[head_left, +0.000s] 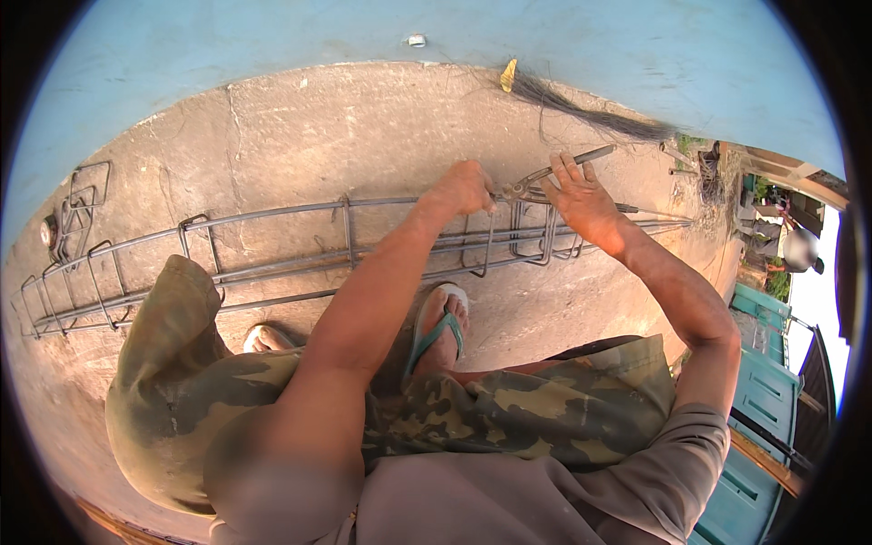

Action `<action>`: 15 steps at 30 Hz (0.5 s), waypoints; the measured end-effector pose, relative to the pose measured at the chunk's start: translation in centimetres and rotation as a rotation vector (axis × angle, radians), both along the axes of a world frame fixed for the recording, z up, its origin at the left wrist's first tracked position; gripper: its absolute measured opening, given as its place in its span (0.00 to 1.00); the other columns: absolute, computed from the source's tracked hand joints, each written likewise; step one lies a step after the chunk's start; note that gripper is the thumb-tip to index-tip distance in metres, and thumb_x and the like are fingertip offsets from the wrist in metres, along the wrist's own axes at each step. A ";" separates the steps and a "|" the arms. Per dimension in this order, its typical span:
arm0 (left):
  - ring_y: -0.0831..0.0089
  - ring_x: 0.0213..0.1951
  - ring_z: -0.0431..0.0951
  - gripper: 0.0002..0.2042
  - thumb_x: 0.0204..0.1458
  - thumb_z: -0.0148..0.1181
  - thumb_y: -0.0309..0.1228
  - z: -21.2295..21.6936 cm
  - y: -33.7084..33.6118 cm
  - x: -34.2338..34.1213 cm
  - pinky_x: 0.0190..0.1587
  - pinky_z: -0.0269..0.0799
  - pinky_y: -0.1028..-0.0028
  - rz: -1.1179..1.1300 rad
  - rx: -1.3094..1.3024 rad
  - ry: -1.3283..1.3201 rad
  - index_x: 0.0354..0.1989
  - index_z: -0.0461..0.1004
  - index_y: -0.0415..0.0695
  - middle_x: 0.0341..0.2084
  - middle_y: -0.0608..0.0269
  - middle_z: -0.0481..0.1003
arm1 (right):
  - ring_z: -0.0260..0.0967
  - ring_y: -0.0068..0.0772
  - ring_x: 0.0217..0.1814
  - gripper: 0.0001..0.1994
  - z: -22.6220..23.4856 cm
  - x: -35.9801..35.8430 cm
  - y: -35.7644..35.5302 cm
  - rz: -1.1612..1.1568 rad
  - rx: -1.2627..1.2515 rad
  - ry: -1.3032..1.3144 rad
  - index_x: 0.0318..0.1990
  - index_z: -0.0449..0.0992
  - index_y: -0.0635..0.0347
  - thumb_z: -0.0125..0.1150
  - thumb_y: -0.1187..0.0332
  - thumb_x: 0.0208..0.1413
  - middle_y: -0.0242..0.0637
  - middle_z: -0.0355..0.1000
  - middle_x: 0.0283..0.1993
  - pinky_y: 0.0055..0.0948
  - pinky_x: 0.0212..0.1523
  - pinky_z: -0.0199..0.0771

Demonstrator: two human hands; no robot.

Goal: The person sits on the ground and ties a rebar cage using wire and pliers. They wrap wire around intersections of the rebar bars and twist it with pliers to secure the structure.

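head view: a long rebar cage (300, 245) is seen lying on the concrete floor (345, 127) along a blue wall (272, 36); the left hand (463, 188) is closed in a fist on the cage's top bar; the right hand (583, 200) is wrapped around the handles of metal pincers (545, 174), fingers partly spread; the pincer head is set at the top bar, just beside the left hand, above a cluster of stirrups (531, 238); loose stirrups (80, 204) are noted at far left; a sandalled foot (442, 329) rests near the cage.
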State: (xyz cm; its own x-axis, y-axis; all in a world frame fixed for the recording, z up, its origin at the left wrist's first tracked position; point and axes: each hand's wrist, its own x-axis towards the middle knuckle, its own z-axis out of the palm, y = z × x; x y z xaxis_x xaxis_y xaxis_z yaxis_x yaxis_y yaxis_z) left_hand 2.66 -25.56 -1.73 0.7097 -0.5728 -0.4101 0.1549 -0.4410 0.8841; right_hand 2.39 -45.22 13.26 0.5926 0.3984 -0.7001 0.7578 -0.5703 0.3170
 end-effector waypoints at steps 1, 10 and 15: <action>0.58 0.42 0.80 0.16 0.41 0.73 0.31 -0.1 0.0 0.0 0.48 0.73 0.65 0.004 -0.007 0.005 0.40 0.83 0.42 0.37 0.50 0.81 | 0.39 0.57 0.77 0.25 -0.2 -0.1 0.2 0.024 -0.019 -0.024 0.64 0.63 0.63 0.51 0.75 0.56 0.59 0.46 0.73 0.57 0.71 0.50; 0.66 0.32 0.80 0.16 0.41 0.73 0.29 0.1 -0.2 0.1 0.41 0.74 0.66 0.020 -0.034 0.041 0.40 0.83 0.39 0.33 0.52 0.82 | 0.43 0.55 0.75 0.22 -0.7 -1.1 0.3 0.243 -0.013 -0.184 0.60 0.67 0.62 0.54 0.68 0.58 0.57 0.53 0.69 0.59 0.67 0.53; 0.65 0.33 0.80 0.16 0.40 0.73 0.29 0.1 -0.3 -0.1 0.41 0.74 0.66 0.028 -0.012 0.013 0.40 0.83 0.40 0.34 0.51 0.82 | 0.55 0.47 0.66 0.17 -0.2 -0.5 0.6 0.376 -0.127 -0.131 0.55 0.71 0.58 0.53 0.67 0.59 0.48 0.63 0.57 0.52 0.63 0.58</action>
